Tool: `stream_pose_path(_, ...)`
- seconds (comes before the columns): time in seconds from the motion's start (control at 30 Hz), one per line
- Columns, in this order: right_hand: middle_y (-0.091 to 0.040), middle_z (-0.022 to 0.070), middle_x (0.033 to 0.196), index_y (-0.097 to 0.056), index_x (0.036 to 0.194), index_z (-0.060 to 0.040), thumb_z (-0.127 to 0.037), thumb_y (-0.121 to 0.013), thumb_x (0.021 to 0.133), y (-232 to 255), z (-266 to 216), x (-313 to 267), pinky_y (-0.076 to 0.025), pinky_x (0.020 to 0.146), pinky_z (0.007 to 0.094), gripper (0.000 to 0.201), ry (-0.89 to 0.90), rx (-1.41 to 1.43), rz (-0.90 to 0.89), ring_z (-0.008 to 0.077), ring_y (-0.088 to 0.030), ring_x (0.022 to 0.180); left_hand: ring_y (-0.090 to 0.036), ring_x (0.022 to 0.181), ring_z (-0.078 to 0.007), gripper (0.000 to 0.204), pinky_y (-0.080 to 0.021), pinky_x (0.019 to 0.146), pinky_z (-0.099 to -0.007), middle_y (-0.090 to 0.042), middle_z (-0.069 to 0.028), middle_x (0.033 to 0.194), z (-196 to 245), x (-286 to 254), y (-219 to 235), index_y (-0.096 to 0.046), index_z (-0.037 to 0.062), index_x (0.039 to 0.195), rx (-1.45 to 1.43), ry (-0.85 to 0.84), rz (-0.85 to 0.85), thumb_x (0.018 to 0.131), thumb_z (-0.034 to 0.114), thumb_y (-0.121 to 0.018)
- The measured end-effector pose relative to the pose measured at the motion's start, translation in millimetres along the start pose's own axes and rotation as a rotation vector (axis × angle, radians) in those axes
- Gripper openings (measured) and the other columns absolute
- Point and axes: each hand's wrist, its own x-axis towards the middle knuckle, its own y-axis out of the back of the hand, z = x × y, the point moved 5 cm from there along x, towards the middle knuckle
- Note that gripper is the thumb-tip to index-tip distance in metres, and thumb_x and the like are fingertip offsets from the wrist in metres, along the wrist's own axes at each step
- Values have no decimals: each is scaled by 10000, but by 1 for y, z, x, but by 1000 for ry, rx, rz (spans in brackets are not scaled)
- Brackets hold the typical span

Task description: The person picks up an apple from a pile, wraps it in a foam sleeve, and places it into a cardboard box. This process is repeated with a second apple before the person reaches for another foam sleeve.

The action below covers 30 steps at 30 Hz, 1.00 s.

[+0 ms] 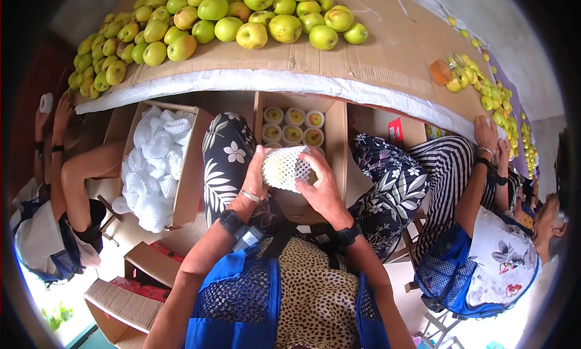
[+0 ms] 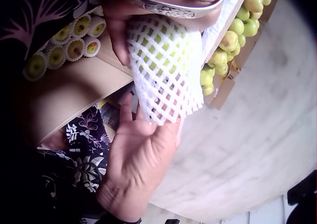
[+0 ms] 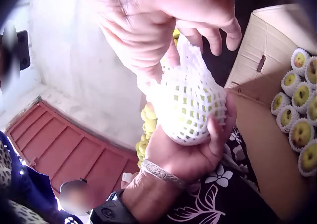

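Over my lap, my left hand [image 1: 253, 175] holds a green apple [image 2: 159, 49] cupped from below and the side. A white foam net [image 1: 284, 166] covers the apple, whose green skin shows through the mesh. My right hand [image 1: 324, 192] pinches the loose, open end of the net between thumb and fingers, seen close up in the right wrist view; its outer fingers stand off the net. Just beyond both hands, a cardboard box [image 1: 339, 122] holds several netted apples [image 1: 293, 134] in rows.
Left of my knee stands a carton [image 1: 186, 167] heaped with white foam nets [image 1: 154, 161]. Ahead, a cardboard-covered table [image 1: 387, 52] bears a large pile of green apples [image 1: 212, 10]. People sit on both sides, the right one [image 1: 478, 246] close by. Cartons [image 1: 130, 300] lie at lower left.
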Motion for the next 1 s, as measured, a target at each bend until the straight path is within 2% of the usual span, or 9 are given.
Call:
stream_pose_path(0.17, -471, 169, 1224, -495, 1131, -24, -37, -707, 626, -7, -1, 3, -371, 972, 375, 548, -4, 112, -21, 325, -458, 1155, -572, 813, -123, 286, -472, 733, -264, -588, -37, 890, -2, 0, 6, -520, 64, 985, 198, -29, -34, 833, 298, -581)
stream_pose_path(0.37, -473, 166, 1199, -427, 1189, -51, -145, -700, 668, -14, -8, 6, -395, 940, 381, 596, -29, -59, -140, 329, -471, 1119, -546, 803, -97, 270, -451, 719, -237, -588, -28, 879, -8, 0, 4, -543, 37, 1018, 408, -77, -78, 802, 191, -597)
stream_pose_path(0.5, -501, 198, 1129, -426, 1153, -19, -214, -701, 663, -15, -7, 11, -412, 900, 401, 595, -51, -183, -215, 347, -498, 1056, -547, 815, -119, 350, -437, 780, -274, -595, -51, 900, -9, 3, 11, -560, -7, 1012, 485, -77, -133, 859, 299, -485)
stream_pose_path(0.6, -514, 208, 1090, -444, 1109, -9, -247, -691, 656, -15, -12, 14, -427, 864, 405, 568, -79, -292, -355, 348, -513, 1016, -546, 829, -135, 414, -431, 783, -284, -599, -73, 918, -8, 0, 12, -562, -28, 1004, 596, -5, -66, 864, 345, -451)
stream_pose_path(0.73, -536, 193, 1060, -454, 1108, -25, -290, -687, 636, -17, -6, 14, -427, 856, 395, 590, -127, -279, -419, 346, -520, 1005, -553, 843, -139, 393, -439, 756, -279, -608, -75, 939, 1, -10, -8, -559, -22, 1030, 804, -59, -183, 852, 320, -485)
stream_pose_path(0.83, -546, 191, 1044, -477, 1090, -21, -298, -690, 662, -11, -5, 14, -435, 845, 389, 551, -112, -136, -380, 325, -540, 980, -569, 862, -118, 342, -469, 742, -248, -601, -44, 916, -3, -6, -5, -537, 14, 1065, 501, 69, -203, 832, 262, -506)
stream_pose_path(0.9, -556, 182, 1043, -490, 1098, -33, -318, -690, 678, -5, 0, 13, -434, 850, 382, 546, -93, 19, -317, 312, -548, 977, -586, 899, -152, 373, -487, 767, -270, -596, -76, 980, -6, -6, -6, -494, 22, 1119, 307, 132, -221, 818, 243, -504)
stream_pose_path(0.93, -577, 139, 1027, -500, 1109, -46, -287, -663, 738, 1, 0, 13, -438, 835, 334, 472, -74, 31, -292, 222, -561, 959, -586, 913, -166, 387, -485, 787, -281, -589, -86, 1004, -9, -3, -4, -480, 23, 1134, 210, 149, -250, 814, 241, -499)
stream_pose_path(1.0, -585, 100, 1000, -509, 1089, -36, -233, -626, 777, 0, 14, 7, -440, 815, 302, 388, -226, 275, -277, 166, -550, 944, -570, 988, -234, 474, -463, 871, -333, -549, -134, 1119, -10, -4, -11, -416, 19, 1215, 4, 162, -296, 795, 231, -481)
